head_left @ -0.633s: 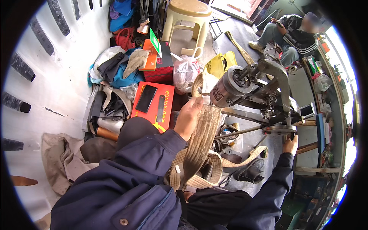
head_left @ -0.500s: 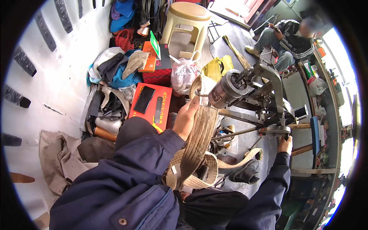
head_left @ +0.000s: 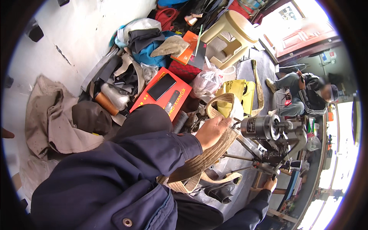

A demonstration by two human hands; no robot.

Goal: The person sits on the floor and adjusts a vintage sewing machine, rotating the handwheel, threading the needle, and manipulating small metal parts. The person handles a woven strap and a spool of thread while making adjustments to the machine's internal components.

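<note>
A metal hand-cranked sewing machine (head_left: pixel 262 128) with a round cylindrical head stands right of centre. My left hand (head_left: pixel 213 132) is closed on a wide, worn beige webbing strap (head_left: pixel 207 161), right beside the machine's head. From there the strap hangs in a curve toward my lap, and one loop of it rises beyond my fingers. Low on the machine, my right hand (head_left: pixel 270 184) grips the handwheel (head_left: pixel 267 168) at its rim; the fingers are partly hidden. More of the strap lies in loops below the machine.
Left of my knee, a black phone (head_left: pixel 161 86) lies on a red box (head_left: pixel 145 100). Beyond are a white plastic bag (head_left: pixel 208 80), a yellow bag (head_left: pixel 245 97) and a beige stool (head_left: pixel 230 38). Dark shoes (head_left: pixel 220 191) lie under the machine. A person (head_left: pixel 306 92) sits at far right by crowded shelves.
The whole view has turned, so the machine and the seated person appear lower and farther right. My left hand stays on the strap and my right hand on the handwheel.
</note>
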